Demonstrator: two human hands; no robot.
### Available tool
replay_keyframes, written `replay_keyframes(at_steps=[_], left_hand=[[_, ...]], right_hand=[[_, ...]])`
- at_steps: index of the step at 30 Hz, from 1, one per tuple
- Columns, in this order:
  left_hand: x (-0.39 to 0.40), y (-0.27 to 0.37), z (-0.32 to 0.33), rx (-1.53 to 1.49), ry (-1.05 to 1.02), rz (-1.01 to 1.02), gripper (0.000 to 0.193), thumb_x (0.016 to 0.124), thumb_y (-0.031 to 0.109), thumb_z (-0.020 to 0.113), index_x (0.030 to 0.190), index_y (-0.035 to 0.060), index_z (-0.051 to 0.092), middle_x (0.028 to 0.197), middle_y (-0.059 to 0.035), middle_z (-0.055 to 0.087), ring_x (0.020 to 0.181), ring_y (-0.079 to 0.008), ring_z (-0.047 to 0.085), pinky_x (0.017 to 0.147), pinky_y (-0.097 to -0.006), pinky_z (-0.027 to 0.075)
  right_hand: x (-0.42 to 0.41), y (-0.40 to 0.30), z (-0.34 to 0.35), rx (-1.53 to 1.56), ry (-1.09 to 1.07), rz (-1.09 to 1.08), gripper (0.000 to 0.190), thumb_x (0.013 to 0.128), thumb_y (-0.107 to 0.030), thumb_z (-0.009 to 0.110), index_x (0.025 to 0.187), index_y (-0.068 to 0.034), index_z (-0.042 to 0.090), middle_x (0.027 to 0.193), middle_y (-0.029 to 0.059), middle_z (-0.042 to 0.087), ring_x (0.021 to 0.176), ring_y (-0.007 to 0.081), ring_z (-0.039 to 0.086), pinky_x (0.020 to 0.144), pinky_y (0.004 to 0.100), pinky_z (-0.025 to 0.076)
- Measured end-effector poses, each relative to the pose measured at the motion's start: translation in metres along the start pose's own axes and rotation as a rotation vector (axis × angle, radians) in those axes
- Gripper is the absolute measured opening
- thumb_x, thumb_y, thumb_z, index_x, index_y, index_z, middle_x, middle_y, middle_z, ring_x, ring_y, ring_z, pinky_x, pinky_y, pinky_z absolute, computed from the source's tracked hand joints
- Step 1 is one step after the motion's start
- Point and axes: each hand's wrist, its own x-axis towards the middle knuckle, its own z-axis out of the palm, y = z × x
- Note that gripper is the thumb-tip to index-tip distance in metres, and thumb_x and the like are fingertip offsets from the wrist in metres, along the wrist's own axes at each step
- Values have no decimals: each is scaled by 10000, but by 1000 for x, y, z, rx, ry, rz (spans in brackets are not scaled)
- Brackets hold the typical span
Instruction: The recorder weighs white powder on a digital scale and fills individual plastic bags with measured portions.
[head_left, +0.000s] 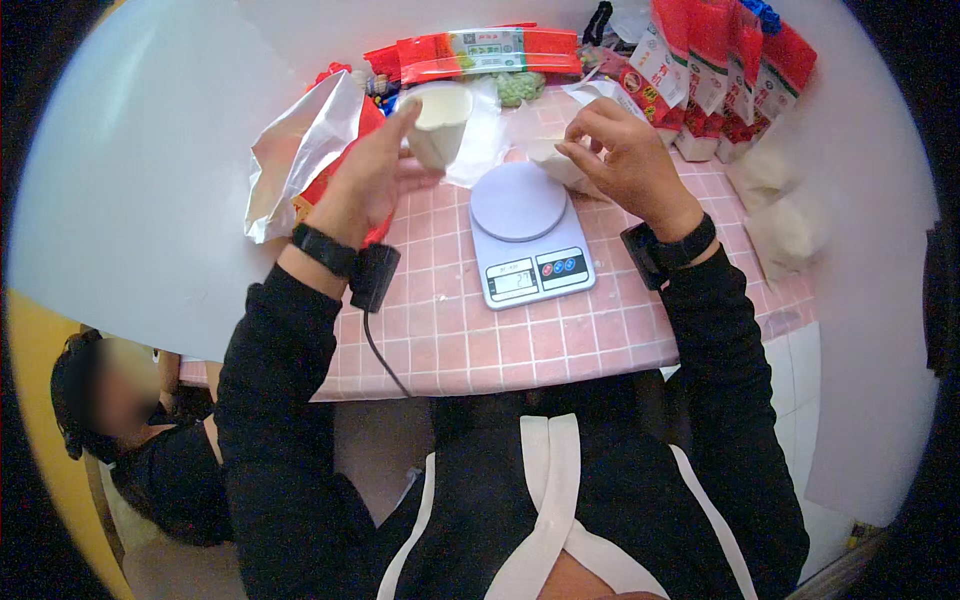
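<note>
My left hand (375, 169) is at the left side of a pale cup (442, 127), its thumb over the cup's edge and its fingers spread near the base. Blur hides whether it grips the cup. My right hand (626, 154) pinches the top of a clear plastic bag (574, 176) with pale contents, just behind the scale. Between and below both hands, a white digital kitchen scale (532, 232) has a bare round platform and a lit display.
An opened red and silver packet (307, 157) stands at left. Another red packet (487, 54) lies at the back, above a green bundle (520, 88). Several red packets (705, 97) stand at back right, near filled clear bags (787, 232). Another person (165, 465) is at lower left.
</note>
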Motion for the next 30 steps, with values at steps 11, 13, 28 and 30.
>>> replay_keyframes(at_steps=[11, 13, 28, 30], left_hand=[[-1, -78, -29, -83, 258, -324, 871, 922, 618, 540, 1470, -15, 298, 1294, -284, 508, 1000, -375, 640, 847, -453, 541], [-2, -77, -24, -94, 257, -320, 870, 924, 616, 534, 1470, -19, 299, 1322, -289, 488, 1015, -388, 634, 862, -464, 535], [-70, -51, 0, 218, 142, 265, 607, 867, 140, 739, 1383, 3, 451, 1206, -133, 608, 933, -192, 671, 788, -292, 554], [-54, -58, 19, 239, 73, 341, 612, 837, 118, 766, 1362, -2, 476, 1206, -129, 622, 970, -207, 670, 839, -313, 552]], right_hand=[[-11, 5, 1, -224, 76, -39, 165, 796, -171, 726, 857, -72, 609, 1037, 150, 663, 892, 337, 650, 746, 430, 529], [-8, 3, -4, -261, -19, 49, 144, 829, -162, 701, 875, -56, 614, 936, 154, 650, 836, 340, 647, 727, 412, 522], [43, -3, -50, 356, -67, 166, 184, 1021, -173, 563, 1018, -8, 643, 871, -22, 626, 800, 46, 561, 712, 204, 472], [46, -3, -36, 461, -63, 156, 177, 1019, -181, 568, 1021, -19, 641, 879, -22, 628, 808, 51, 576, 723, 211, 487]])
